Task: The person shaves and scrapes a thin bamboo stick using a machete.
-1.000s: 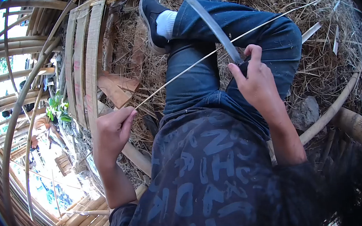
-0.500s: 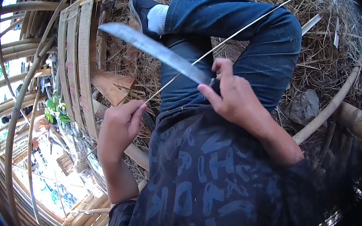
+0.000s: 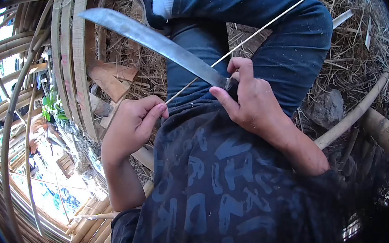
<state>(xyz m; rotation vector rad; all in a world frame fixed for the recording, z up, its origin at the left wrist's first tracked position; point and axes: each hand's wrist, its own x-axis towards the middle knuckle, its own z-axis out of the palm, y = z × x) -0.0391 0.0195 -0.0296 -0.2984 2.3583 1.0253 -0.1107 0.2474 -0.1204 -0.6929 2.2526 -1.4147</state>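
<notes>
A thin pale strip (image 3: 261,30) runs diagonally over my jeans, from the straw at the upper right down to my left hand (image 3: 133,125), which pinches its lower end. My right hand (image 3: 251,99) is wrapped round the dark handle of a long machete (image 3: 153,41). The blade points to the upper left and crosses over the strip close to the handle. Most of the handle is hidden by my fingers.
Wooden slats (image 3: 70,63) stand at the left beside a broken wood piece (image 3: 108,80). Bamboo poles (image 3: 92,232) lie at the lower left. A grey rock (image 3: 328,109) and a curved pole (image 3: 355,116) are at the right, near straw.
The machete has swung left from above my right knee and now crosses the strip. My right hand moved left and down; my left hand has shifted right with the strip's end.
</notes>
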